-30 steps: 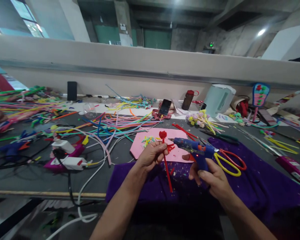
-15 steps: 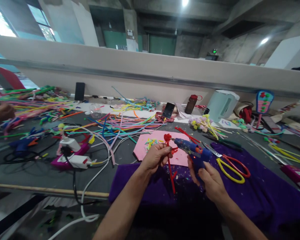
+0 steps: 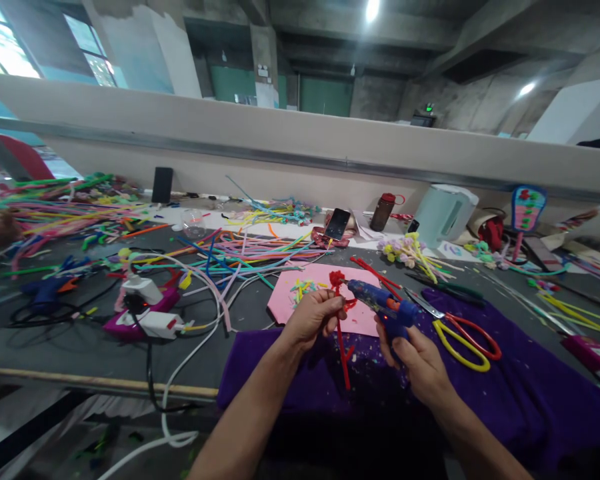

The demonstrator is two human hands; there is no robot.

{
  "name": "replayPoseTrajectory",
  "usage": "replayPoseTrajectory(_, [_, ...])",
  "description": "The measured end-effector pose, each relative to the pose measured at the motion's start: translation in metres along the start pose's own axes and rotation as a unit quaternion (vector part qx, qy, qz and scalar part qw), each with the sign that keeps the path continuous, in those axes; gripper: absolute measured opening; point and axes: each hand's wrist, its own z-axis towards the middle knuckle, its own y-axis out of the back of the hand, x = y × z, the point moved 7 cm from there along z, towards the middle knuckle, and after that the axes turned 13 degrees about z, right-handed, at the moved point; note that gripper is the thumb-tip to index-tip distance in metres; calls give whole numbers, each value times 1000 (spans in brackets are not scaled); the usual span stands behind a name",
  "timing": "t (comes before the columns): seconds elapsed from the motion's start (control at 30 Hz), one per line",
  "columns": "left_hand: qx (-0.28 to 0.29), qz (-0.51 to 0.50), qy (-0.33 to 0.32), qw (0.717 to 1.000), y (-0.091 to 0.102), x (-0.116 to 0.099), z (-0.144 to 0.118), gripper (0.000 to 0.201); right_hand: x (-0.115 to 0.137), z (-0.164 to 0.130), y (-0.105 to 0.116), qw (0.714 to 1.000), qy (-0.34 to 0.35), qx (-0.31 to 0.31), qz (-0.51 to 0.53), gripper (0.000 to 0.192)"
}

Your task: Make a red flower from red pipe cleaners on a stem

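Our left hand pinches a red pipe-cleaner flower by its stem, upright above the purple cloth. Our right hand wraps closed around a blue glue gun, nozzle touching the flower's stem. Yellow-and-red scissors lie on the cloth, just beyond the gun.
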Motion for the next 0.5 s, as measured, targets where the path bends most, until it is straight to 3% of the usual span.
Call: replayPoseTrajectory(0.5, [-3, -4, 3, 1000, 2, 3, 1, 28, -4, -1, 1, 1000, -9, 16, -20, 21])
